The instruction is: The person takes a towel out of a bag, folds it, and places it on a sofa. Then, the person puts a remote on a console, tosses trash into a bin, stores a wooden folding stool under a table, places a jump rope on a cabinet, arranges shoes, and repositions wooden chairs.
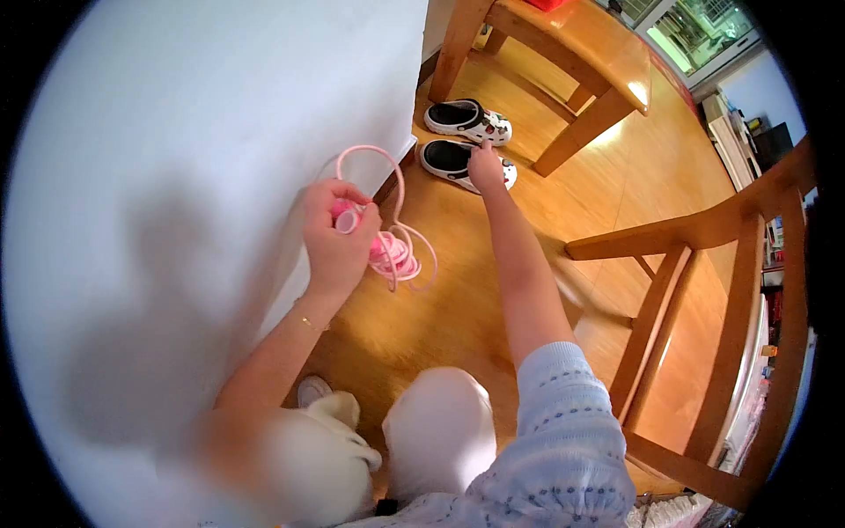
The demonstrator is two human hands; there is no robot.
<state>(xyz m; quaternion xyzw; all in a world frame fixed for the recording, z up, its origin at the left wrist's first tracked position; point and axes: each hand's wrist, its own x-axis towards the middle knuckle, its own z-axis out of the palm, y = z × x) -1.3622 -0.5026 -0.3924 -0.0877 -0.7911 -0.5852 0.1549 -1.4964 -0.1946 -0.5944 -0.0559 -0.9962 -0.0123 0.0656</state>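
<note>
My left hand (341, 236) is closed around a bundled pink jump rope (393, 256), whose pink and white handle ends show at the fingers. A loop of the cord rises above the hand, and another hangs to its right. Farther forward, my right hand (487, 167) reaches down to the nearer white clog (451, 160), with its fingers closed at the clog's decorated front. The second white clog (473, 120), with a black lining, lies just beyond, side by side with the first on the wooden floor.
A wooden stool (563, 44) stands beyond the clogs. At the right is a wooden chair (687, 238). A white wall (220, 106) runs along the left side. Shelves with items are at the far right, and a glass door is at the upper right.
</note>
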